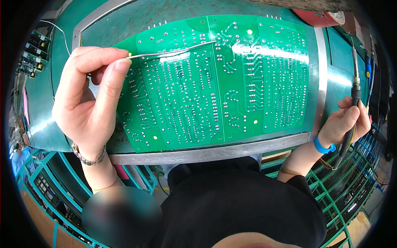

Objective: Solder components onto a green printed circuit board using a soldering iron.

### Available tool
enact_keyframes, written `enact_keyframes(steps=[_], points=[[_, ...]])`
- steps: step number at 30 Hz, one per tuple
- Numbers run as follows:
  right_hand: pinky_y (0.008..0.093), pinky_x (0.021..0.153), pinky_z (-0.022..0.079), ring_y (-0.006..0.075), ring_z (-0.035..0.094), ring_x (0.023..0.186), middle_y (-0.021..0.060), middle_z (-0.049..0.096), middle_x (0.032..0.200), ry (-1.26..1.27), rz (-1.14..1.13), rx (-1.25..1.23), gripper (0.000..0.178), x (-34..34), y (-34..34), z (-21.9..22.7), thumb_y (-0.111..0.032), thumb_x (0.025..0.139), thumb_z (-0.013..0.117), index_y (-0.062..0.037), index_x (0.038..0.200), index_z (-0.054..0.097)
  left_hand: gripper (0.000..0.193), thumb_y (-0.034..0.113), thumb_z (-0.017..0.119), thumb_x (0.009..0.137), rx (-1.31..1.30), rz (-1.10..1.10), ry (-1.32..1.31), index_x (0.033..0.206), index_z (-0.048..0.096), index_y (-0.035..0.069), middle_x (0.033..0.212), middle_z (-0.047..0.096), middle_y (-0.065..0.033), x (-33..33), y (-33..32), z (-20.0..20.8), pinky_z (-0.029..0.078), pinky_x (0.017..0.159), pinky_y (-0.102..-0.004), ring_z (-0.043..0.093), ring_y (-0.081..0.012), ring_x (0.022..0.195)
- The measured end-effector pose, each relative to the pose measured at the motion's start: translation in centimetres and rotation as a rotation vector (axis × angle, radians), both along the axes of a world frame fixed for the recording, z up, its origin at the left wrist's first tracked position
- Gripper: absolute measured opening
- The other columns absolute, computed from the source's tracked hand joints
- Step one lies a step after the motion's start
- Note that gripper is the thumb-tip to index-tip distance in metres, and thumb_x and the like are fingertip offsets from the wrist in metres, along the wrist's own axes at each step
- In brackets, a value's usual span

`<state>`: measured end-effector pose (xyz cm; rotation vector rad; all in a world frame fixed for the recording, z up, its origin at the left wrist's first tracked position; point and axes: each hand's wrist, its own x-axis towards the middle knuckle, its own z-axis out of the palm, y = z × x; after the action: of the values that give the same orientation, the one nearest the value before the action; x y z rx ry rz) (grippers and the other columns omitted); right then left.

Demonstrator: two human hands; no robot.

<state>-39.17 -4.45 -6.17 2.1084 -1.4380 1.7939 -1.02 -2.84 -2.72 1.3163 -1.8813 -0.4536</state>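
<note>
Circuit board (215, 82) is lying solder side up, wide and green, taking up most of the view. It is sitting inside a metal frame (206, 153) on a green bench top (41, 107).

Left hand (89, 97) is hovering over the board's left edge, covering that corner. Thumb and forefinger are pinching closed on a thin wire (173, 52), silvery, which is running from the fingertips out to the right across the upper part of the board. The wire's far tip is ending near the board's top middle; whether it is touching the surface cannot be told. A beaded bracelet (88, 156) is circling that wrist.

Right hand (345, 124) is sitting off the board's right edge, beyond the frame's right rail. Its fingers are curling shut around a soldering iron (355, 89), which is standing nearly upright, well apart from the board, tip pointing up toward the far side. A blue band (321, 146) is wrapping that wrist.

Smaller boards with dark parts (35, 51) are stacking up left of the board. A green rack (351, 182) is showing below and right of it. A red object (318, 18) is lying past the board's top right corner.
</note>
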Motion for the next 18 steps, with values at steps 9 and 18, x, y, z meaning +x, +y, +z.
enact_keyframes(steps=[9,18], points=[[0.0213,0.047,0.04,0.0145,0.051,0.05,0.015,0.057,0.069,-0.019,-0.009,-0.027,0.023,0.04,-0.14,-0.18,-0.019,0.083,0.056,-0.0009,0.094,0.047,0.009,-0.005,0.062,0.074,-0.046,0.063,0.061,0.082,0.06,-0.002,0.079,0.059,-0.0056,0.03,-0.02,-0.39,0.036,0.057,-0.0189,0.048,-0.0096,0.068],[0.0215,0.047,0.04,0.0146,0.051,0.05,0.0144,0.057,0.068,-0.018,0.002,-0.04,0.022,-0.01,-0.29,-0.18,-0.019,0.083,0.056,-0.0009,0.093,0.047,0.012,-0.005,0.061,0.074,-0.093,-0.006,0.03,0.085,0.058,-0.004,0.081,0.059,-0.0079,0.11,0.11,-0.3,0.037,0.06,-0.0197,0.049,-0.012,0.071]])
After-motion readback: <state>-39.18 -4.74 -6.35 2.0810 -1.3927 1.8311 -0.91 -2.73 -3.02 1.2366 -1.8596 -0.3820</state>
